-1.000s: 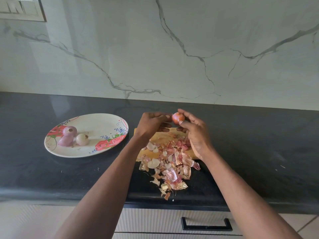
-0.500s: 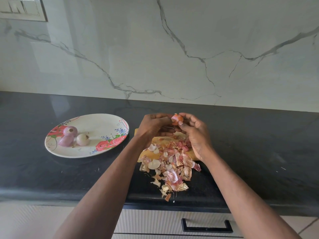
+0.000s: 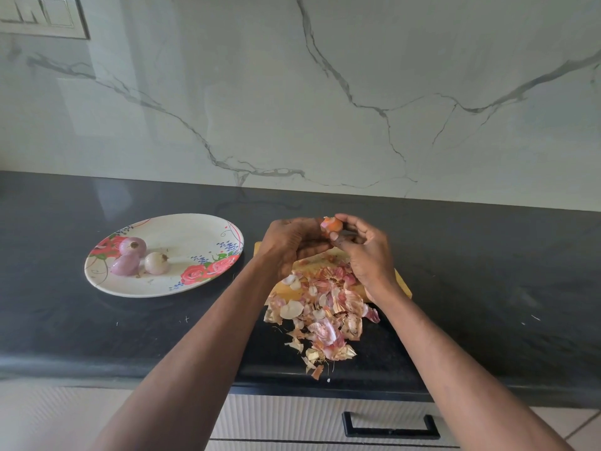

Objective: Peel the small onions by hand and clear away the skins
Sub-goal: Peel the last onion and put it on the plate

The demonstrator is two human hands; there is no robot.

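A small reddish onion [image 3: 332, 225] is held up between both hands above the far end of a wooden cutting board [image 3: 403, 284]. My left hand [image 3: 289, 244] has its fingers curled against the onion's left side. My right hand [image 3: 366, 252] pinches it from the right and below with thumb and fingertips. A pile of pink and tan onion skins [image 3: 325, 314] covers the board and spills toward the counter's front edge. Three peeled onions [image 3: 140, 257] lie on the left part of a floral plate [image 3: 195, 229].
The black stone counter [image 3: 487, 271] runs the full width, backed by a marble wall. A drawer with a black handle [image 3: 390, 426] sits below the front edge. A switch plate [image 3: 42, 16] is at the upper left of the wall.
Both hands have closed in tighter round the onion, and the left fingers now cover more of its left side. A flap of skin stands loose at its top.
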